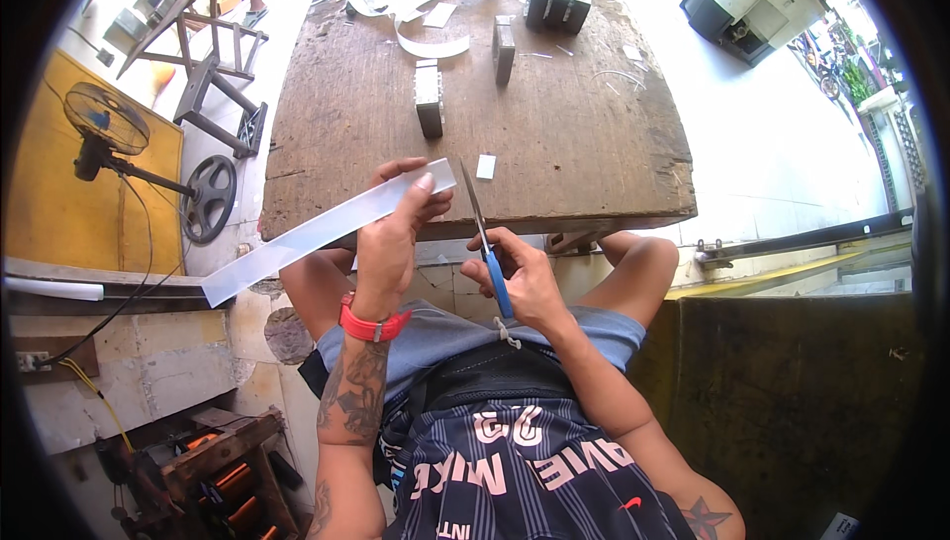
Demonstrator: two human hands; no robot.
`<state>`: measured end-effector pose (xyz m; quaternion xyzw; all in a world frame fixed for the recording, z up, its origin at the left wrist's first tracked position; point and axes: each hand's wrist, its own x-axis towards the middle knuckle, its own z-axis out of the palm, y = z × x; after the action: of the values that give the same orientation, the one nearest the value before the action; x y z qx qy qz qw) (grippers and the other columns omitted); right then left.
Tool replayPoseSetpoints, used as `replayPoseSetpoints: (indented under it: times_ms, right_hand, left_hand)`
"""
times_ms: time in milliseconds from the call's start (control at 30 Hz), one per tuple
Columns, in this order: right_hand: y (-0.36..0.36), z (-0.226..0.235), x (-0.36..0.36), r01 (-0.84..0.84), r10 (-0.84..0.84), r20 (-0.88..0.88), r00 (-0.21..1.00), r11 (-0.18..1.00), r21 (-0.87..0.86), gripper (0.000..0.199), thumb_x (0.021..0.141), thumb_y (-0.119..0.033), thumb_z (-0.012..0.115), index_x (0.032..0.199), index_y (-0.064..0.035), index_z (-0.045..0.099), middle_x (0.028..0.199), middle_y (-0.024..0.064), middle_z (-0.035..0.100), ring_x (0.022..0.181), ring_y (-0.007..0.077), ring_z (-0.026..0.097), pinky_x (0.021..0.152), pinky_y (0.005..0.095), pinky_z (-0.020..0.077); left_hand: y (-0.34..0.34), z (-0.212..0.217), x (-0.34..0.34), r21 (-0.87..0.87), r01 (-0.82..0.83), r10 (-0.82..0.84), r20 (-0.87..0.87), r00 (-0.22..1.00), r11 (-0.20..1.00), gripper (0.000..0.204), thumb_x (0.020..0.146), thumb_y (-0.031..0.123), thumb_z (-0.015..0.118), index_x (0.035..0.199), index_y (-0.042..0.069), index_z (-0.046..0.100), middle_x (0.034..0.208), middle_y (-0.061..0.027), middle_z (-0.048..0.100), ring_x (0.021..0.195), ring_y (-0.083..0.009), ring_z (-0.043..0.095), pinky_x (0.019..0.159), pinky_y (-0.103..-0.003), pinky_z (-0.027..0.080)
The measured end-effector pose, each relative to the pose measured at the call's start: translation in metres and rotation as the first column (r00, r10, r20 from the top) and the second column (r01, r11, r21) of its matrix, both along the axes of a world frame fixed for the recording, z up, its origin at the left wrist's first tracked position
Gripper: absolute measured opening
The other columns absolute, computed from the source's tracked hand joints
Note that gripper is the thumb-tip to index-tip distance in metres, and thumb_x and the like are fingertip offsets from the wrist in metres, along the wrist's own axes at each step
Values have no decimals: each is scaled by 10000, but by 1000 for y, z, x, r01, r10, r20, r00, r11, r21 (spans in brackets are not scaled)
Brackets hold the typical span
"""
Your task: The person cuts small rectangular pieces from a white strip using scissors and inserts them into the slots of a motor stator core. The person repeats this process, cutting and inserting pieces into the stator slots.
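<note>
- wooden table (554,144) fills the upper middle, worn top; the person sits at its near edge, knees under it, so the hands work just in front of the edge at lap height
- long white strip (317,233) runs from lower left up to the right, its far end at the table edge; held slanted, likely so the free length hangs clear to the left and only the short end meets the blades
- left hand (391,233) closed around the strip near its upper end, thumb on top, fingers wrapped under; grip sits close to the end, probably to keep it stiff there
- right hand (520,278) closed on the blue handles of the scissors (480,228); blades point up and away, tips just beside the strip's end; cannot tell how far the blades are parted
- grey metal blocks (429,97) stand on the table, well apart from the hands; curled white strips (426,5) lie at the far side
- small white cut piece (485,166) lies on the table just beyond the strip's end
</note>
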<state>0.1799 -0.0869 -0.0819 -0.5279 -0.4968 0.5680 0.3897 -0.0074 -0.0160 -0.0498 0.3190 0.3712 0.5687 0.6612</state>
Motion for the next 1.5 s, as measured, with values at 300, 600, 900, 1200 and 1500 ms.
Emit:
replayPoseSetpoints:
  times_ms: [300, 600, 900, 1200, 1500]
  right_hand:
    - [1, -4, -1, -6, -1, 52, 999, 991, 136, 493, 874, -385, 890, 1131, -10, 700, 694, -23, 569, 649, 57, 470, 572, 259, 389]
    - [4, 3, 2, -63, 60, 72, 996, 997, 37, 390, 924, -273, 861, 1155, -14, 684, 846, -13, 661, 750, 47, 574, 650, 224, 461]
    - [3, 5, -1, -54, 53, 27, 998, 998, 43, 370, 927, -272, 860, 1123, -13, 682, 824, -23, 645, 718, 42, 562, 615, 223, 445]
    - [7, 6, -2, -42, 42, -4, 999, 999, -33, 391, 928, -293, 859, 1141, -20, 676, 822, -27, 637, 740, 46, 570, 637, 220, 463]
    - [2, 4, 3, -72, 67, 78, 995, 996, 60, 474, 909, -358, 872, 1181, -18, 684, 910, -5, 669, 817, 64, 601, 713, 238, 495]
  left_hand:
    - [5, 3, 2, 56, -36, 43, -132, 990, 998, 356, 1006, 59, 721, 1307, -13, 546, 1158, -185, 710, 1002, -244, 769, 861, -312, 670]
    - [6, -2, 2, 68, -13, 20, -104, 994, 998, 357, 1011, 59, 717, 1317, -13, 549, 1152, -181, 718, 1011, -235, 770, 872, -306, 670]
    - [5, -5, 0, 62, 7, -1, -107, 994, 998, 362, 1010, 73, 723, 1320, -4, 552, 1152, -171, 716, 1018, -227, 767, 865, -297, 668]
    - [0, -5, 4, 26, -25, 28, -124, 992, 999, 356, 1008, 71, 722, 1311, 12, 546, 1148, -156, 706, 993, -229, 770, 835, -298, 665]
    - [5, 6, -5, 27, -62, 64, -113, 991, 998, 370, 1012, 75, 716, 1320, 6, 524, 1170, -170, 694, 1007, -250, 771, 841, -306, 665]
